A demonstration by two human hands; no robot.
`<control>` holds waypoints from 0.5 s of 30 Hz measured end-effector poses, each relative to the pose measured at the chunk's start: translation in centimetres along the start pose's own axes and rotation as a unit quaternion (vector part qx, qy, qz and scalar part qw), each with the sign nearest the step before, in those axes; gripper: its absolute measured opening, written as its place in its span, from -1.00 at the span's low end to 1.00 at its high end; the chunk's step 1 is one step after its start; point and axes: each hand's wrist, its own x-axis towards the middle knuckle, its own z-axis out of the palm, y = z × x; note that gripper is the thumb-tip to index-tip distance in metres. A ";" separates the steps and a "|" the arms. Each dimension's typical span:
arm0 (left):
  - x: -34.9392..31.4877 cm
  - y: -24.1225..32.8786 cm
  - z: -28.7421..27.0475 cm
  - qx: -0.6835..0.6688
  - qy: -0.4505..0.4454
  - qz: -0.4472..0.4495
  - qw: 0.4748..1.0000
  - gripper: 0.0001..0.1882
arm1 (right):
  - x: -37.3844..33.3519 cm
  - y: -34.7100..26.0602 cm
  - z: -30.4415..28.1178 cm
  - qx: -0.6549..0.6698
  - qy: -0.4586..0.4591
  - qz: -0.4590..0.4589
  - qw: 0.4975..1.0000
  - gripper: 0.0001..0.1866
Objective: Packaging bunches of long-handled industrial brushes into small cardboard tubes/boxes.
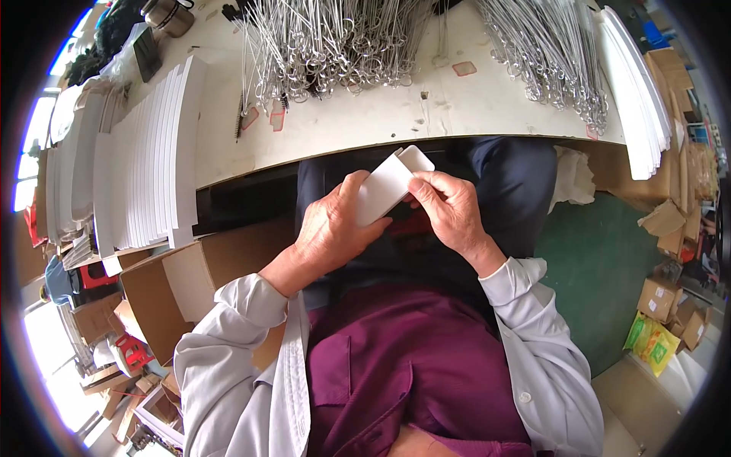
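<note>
A small white carton (383, 189) is held over my lap, just off the table's front edge, tilted with its far end up to the right. My left hand (333, 226) wraps around its lower left side, thumb and fingers on opposite faces. At the far end a flap stands up, and my right hand (451, 211) pinches the edge there between thumb and fingers. The inside of the carton cannot be seen. On the table beyond lie two heaps of metal wire rods with looped ends, one in the middle (327, 57) and one to the right (552, 61).
Flat white cartons stand in a row (148, 152) at the table's left, and more lie stacked (636, 99) at its right end. An open cardboard box (171, 293) sits below on the left. A metal flask (169, 17) stands at the far left. Brown boxes (659, 298) lie at right.
</note>
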 end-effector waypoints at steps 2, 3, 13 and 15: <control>0.3 0.5 -0.1 -0.015 -0.012 -0.009 1.000 -0.23 | -0.3 0.0 0.2 0.011 -0.021 0.023 0.999 -0.74; 0.7 0.7 0.0 -0.032 -0.019 -0.011 0.999 -0.25 | -0.4 0.1 0.6 0.013 -0.020 0.004 1.000 -0.76; 0.6 0.5 2.0 -0.120 0.001 -0.041 0.992 -0.32 | -0.7 0.5 1.3 -0.067 -0.060 -0.038 0.995 -0.81; 0.5 0.8 2.0 -0.108 0.002 -0.038 0.993 -0.36 | -1.0 0.5 1.4 -0.074 -0.055 -0.051 0.994 -0.83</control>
